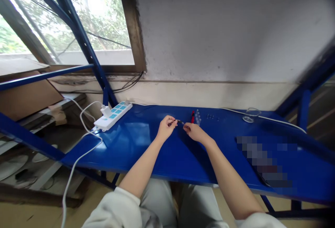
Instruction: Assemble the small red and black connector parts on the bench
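Above the blue table (136,151), my left hand (166,127) is closed in a pinch round a thin black rod (179,120), pen-like in shape. The rod points right, toward my right hand (194,132). That hand is also closed, its fingertips pinching a small clear piece (182,123) near the rod's end; whether the two touch I cannot tell. Just beyond my right hand lie a slim red object (193,117) and a row of small clear plastic parts (198,116). Several tiny clear pieces (209,116) lie farther right.
A white power strip (115,115) with a plug and cable sits at the table's left. Toward the back right stands a clear round container (248,119). A dark flat thing (261,161), blurred out, lies at the right. Blue rack posts (86,46) rise at the left.
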The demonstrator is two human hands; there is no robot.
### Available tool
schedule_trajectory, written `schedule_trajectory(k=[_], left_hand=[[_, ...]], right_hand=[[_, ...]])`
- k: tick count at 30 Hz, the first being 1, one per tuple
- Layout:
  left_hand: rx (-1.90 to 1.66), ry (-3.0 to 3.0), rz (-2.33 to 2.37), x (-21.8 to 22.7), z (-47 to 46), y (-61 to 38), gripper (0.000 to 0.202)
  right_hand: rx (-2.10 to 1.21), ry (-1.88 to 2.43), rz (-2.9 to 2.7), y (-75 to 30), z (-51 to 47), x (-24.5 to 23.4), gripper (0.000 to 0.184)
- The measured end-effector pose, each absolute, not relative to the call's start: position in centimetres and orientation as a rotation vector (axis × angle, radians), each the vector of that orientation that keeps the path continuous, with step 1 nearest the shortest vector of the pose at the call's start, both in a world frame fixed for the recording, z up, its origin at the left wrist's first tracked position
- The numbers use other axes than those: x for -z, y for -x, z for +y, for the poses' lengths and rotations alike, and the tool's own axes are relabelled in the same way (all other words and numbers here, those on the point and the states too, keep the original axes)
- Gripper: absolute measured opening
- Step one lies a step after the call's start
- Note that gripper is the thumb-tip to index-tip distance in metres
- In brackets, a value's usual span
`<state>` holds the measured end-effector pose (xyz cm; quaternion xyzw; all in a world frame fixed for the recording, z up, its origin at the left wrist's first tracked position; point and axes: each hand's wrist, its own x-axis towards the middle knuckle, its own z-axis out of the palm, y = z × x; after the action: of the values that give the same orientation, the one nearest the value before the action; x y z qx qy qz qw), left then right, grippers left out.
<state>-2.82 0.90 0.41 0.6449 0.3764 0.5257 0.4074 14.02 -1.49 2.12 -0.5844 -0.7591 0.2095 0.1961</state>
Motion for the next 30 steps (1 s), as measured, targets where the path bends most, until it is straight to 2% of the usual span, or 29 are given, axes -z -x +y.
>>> schedule_trajectory(k=[19,24,30], left_hand=[[-1.276,-1.817,1.052,-0.6,0.3,2.9,0.019],[-1.268,-1.747,1.024,-0.5,0.4,2.8,0.021],[-1.275,-1.669,0.974,-0.5,0.6,2.9,0.025]], right_hand=[[-0.361,1.600,-1.999,-13.3,-1.9,-0.5,0.023],[-0.371,1.506,-1.902,-12.9,-2.0,-0.3,0.035],[-0.322,1.439,-1.861,-12.7,-2.1,-0.2,0.030]])
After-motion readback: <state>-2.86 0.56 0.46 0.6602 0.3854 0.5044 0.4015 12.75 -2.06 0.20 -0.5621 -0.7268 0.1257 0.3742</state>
